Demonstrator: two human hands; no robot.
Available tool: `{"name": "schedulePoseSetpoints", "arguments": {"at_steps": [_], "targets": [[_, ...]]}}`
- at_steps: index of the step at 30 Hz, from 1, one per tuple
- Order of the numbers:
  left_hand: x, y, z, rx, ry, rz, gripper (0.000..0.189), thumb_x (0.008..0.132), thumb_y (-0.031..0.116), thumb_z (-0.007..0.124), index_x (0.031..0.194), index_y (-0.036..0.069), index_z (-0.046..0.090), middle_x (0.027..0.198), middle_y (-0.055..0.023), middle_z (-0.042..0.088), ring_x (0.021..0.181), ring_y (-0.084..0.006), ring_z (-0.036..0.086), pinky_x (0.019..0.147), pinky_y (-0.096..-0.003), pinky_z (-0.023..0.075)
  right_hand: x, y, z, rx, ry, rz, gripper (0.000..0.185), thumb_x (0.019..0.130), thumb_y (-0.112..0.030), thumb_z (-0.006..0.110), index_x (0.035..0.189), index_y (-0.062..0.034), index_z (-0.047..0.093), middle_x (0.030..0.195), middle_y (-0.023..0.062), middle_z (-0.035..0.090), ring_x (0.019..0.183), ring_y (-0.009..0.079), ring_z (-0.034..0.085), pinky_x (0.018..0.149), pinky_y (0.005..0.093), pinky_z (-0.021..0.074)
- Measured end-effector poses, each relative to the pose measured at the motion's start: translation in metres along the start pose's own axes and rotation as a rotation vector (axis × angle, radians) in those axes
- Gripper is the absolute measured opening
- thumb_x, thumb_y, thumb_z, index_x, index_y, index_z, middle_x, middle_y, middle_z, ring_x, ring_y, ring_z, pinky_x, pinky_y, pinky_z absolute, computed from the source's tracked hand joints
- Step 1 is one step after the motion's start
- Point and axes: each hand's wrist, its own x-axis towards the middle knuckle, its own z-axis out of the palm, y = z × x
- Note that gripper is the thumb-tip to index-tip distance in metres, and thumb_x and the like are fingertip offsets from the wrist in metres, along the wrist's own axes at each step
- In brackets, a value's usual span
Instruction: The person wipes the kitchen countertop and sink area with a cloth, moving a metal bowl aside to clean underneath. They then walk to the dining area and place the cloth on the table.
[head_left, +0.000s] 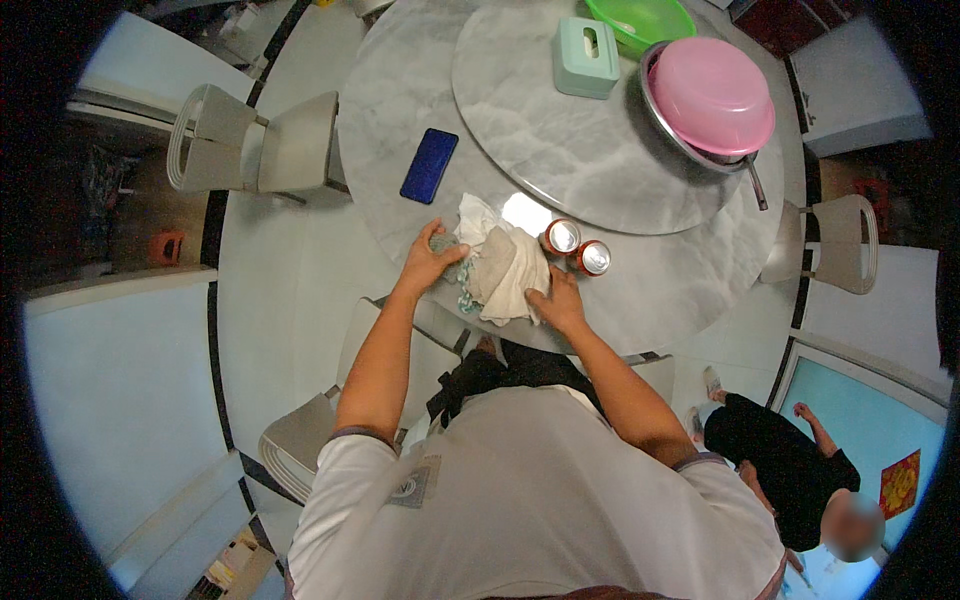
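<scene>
A pile of crumpled white and beige cloths (508, 266) lies near the front edge of the round marble-patterned table (667, 300). At its left side is a grey-green cloth (447, 244), and a teal-and-white patterned piece (466, 289) shows under the pile. My left hand (429, 264) is spread against the grey-green cloth, thumb towards the pile. On the other side, my right hand (561, 304) has its thumb at the white cloth's edge and its fingers apart. Two red drink cans with silver tops, one can (562, 237) and another can (594, 258), stand just beyond my right fingers.
A dark-screened smartphone (429, 166) lies left of a raised round turntable (525, 135). The turntable carries a mint tissue box (586, 60), a green basket (652, 22) and a pink basin (712, 94) over a metal pan (652, 112). Chairs (296, 142) surround the table; a person (780, 465) is at right.
</scene>
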Motion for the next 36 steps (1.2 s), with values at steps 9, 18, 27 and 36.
{"name": "schedulePoseSetpoints", "arguments": {"at_steps": [9,18,27,36], "targets": [[0.009,-0.018,0.046,0.092,0.117,0.149,0.077,0.088,0.042,0.071,0.144,-0.002,0.043,0.146,-0.0240,0.042,0.137,-0.0374,0.040,0.114,-0.0421,0.0325,-0.013,-0.018,0.003,-0.047,0.026,-0.092,0.078,0.080,-0.027,0.071,0.142,0.0094,0.039,0.129,0.0297,0.051,0.121,0.0441,0.050,0.107,0.0458,0.0397],[0.035,-0.019,0.029,0.313,0.105,0.307,0.077,0.091,0.043,0.066,0.148,-0.001,0.038,0.155,-0.0267,0.031,0.144,-0.0411,0.028,0.118,-0.0447,0.0238,-0.001,-0.048,0.009,-0.015,-0.072,0.051,0.084,0.080,-0.030,0.071,0.146,0.0075,0.035,0.138,0.0304,0.048,0.129,0.0408,0.047,0.110,0.0422,0.0376],[0.014,-0.031,0.025,0.122,-0.028,0.343,0.075,0.091,0.034,0.067,0.150,0.001,0.035,0.155,-0.0239,0.034,0.145,-0.0371,0.031,0.119,-0.0427,0.0252,-0.016,-0.030,0.022,0.010,-0.029,0.005,0.085,0.076,-0.029,0.073,0.145,0.0071,0.037,0.138,0.0325,0.049,0.129,0.0438,0.049,0.108,0.0444,0.0414],[0.006,-0.039,-0.009,0.131,0.045,0.395,0.071,0.090,0.029,0.069,0.146,-0.003,0.039,0.149,-0.0256,0.041,0.139,-0.0393,0.039,0.116,-0.0428,0.0300,-0.074,-0.011,-0.023,0.088,0.016,0.187,0.052,0.082,-0.027,0.071,0.126,-0.0012,0.060,0.115,0.0188,0.066,0.102,0.0309,0.066,0.091,0.0386,0.0515]]}}
